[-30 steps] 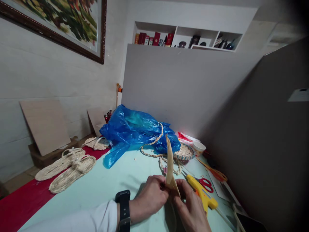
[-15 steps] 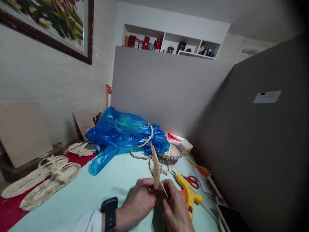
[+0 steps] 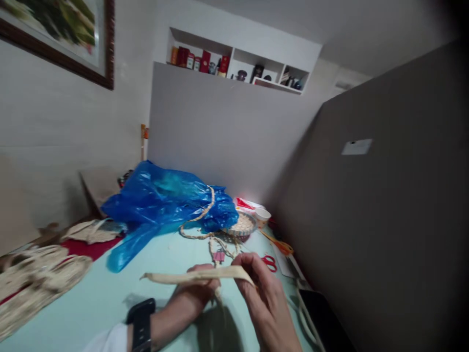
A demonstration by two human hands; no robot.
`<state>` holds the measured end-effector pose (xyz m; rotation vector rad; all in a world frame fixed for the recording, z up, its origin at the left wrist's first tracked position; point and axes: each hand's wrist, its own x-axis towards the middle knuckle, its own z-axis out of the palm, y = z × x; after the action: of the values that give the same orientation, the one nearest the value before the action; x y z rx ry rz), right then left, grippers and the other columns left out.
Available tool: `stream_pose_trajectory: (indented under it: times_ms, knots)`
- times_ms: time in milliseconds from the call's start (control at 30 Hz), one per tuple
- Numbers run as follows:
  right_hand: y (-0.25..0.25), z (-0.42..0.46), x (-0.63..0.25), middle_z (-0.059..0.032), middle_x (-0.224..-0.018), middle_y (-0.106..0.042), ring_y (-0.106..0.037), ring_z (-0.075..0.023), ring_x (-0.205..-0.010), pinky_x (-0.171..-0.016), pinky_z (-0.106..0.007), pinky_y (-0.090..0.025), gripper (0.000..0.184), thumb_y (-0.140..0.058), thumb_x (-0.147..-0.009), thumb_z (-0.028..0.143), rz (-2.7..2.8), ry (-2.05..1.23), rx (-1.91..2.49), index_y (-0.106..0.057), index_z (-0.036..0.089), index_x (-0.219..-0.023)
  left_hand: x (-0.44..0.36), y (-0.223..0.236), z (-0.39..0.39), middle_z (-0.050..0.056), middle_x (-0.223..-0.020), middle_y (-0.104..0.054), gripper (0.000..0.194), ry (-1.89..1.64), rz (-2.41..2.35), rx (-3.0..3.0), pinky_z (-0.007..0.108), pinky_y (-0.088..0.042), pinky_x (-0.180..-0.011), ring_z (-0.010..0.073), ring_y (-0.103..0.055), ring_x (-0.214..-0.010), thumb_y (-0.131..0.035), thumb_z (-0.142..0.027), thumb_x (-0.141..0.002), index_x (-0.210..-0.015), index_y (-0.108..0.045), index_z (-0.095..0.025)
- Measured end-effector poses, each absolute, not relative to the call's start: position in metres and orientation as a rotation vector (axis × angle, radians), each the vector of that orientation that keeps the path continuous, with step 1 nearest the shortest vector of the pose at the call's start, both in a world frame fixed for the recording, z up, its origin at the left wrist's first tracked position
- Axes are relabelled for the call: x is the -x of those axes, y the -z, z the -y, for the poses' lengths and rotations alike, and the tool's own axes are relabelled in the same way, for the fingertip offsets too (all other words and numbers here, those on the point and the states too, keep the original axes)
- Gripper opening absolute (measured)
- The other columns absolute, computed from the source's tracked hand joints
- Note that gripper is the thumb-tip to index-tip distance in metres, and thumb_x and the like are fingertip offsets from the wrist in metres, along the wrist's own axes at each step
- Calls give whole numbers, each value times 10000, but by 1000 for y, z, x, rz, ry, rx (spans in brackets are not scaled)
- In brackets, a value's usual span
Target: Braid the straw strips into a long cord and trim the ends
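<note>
A long pale straw leaf strip (image 3: pixel 183 277) lies nearly level across both hands, its free end pointing left. My left hand (image 3: pixel 196 293), with a black watch (image 3: pixel 141 320) on the wrist, is curled round the strip near its middle. My right hand (image 3: pixel 266 305) pinches the strip's right end between thumb and fingers. Both hands hover just above the pale green table top (image 3: pixel 110 298), close to its near edge. Whatever sits under the hands is hidden.
A crumpled blue plastic bag (image 3: pixel 164 200) with a braided straw cord (image 3: pixel 200 220) lies behind the hands. A small woven basket (image 3: pixel 242 226), a paper cup (image 3: pixel 263 215), red scissors (image 3: pixel 270 262) and orange scissors (image 3: pixel 280 244) sit at right. Woven straw sandals (image 3: pixel 32 283) rest at left. A grey partition (image 3: pixel 366 205) stands close on the right.
The strip stood upright between my hands; now it is swung down to lie level, pointing left. The view has turned right, and the yellow glue gun is hidden behind my right hand.
</note>
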<state>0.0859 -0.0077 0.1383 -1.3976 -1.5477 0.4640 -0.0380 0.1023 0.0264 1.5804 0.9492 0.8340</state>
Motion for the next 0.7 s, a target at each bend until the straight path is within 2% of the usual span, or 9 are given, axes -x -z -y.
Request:
stream_pose_trajectory:
  times_ms: [67, 100, 167, 267, 333, 467, 533, 600, 700]
  knots:
    - [-154, 14, -98, -15, -778, -597, -563, -172, -701, -624, -247, -477, 190, -536, -906, 378, 1344, -415, 1333, -618, 206, -905, 41, -28, -102, 28, -954, -692, 258, -813, -954, -1638, 347, -558, -725, 165, -658, -784, -626, -405, -945, -1007, -660, -156]
    - [-163, 18, -105, -2, -742, -563, -534, -158, -670, -592, -236, -458, 167, -564, -888, 361, 1237, -378, 1262, -621, 205, -895, 43, -29, -103, 17, -905, -686, 249, -798, -951, -1671, 339, -547, -713, 158, -648, -756, -634, -403, -939, -956, -660, -156]
    - [-183, 27, -119, 18, -712, -515, -492, -133, -634, -575, -225, -438, 119, -621, -843, 316, 1032, -277, 1083, -629, 202, -876, 46, -32, -105, -37, -687, -613, 267, -778, -952, -1733, 307, -489, -672, 151, -600, -670, -668, -368, -895, -724, -619, -168]
    - [-224, 47, -138, 29, -719, -480, -449, -110, -608, -589, -237, -444, 86, -673, -784, 261, 820, -87, 823, -613, 199, -788, 49, -38, -106, -64, -526, -528, 238, -755, -971, -1765, 270, -356, -570, 157, -530, -565, -641, -317, -774, -582, -557, -204]
    - [-254, 63, -148, 40, -707, -395, -408, -108, -604, -583, -240, -430, 143, -645, -797, 217, 770, 17, 693, -551, 208, -690, 49, -42, -106, -50, -509, -548, 200, -749, -969, -1764, 272, -336, -559, 174, -529, -558, -598, -355, -703, -566, -568, -213]
    - [-289, 82, -165, 52, -667, -309, -341, -101, -566, -554, -233, -376, 266, -571, -872, 164, 713, 241, 619, -484, 227, -628, 49, -49, -107, 13, -561, -656, 271, -707, -985, -1751, 301, -404, -598, 228, -588, -599, -594, -458, -639, -601, -665, -199]
    - [-286, 81, -176, 61, -631, -355, -351, -101, -541, -540, -238, -365, 208, -601, -835, 156, 736, 423, 717, -504, 232, -668, 49, -52, -108, 38, -578, -687, 315, -678, -1005, -1747, 321, -426, -621, 257, -604, -625, -608, -508, -610, -593, -687, -202]
    - [-269, 71, -187, 59, -636, -456, -421, -107, -536, -515, -236, -347, 49, -606, -815, 178, 834, 605, 1003, -585, 216, -792, 49, -56, -109, 51, -594, -705, 342, -648, -1017, -1741, 340, -443, -663, 282, -615, -666, -622, -550, -575, -569, -688, -214]
    - [-228, 51, -204, 43, -683, -551, -509, -122, -554, -529, -231, -366, 223, -497, -911, 223, 1075, 557, 1601, -625, 182, -1089, 49, -61, -109, 67, -623, -727, 369, -615, -1044, -1727, 364, -452, -710, 311, -625, -714, -625, -577, -526, -579, -707, -222]
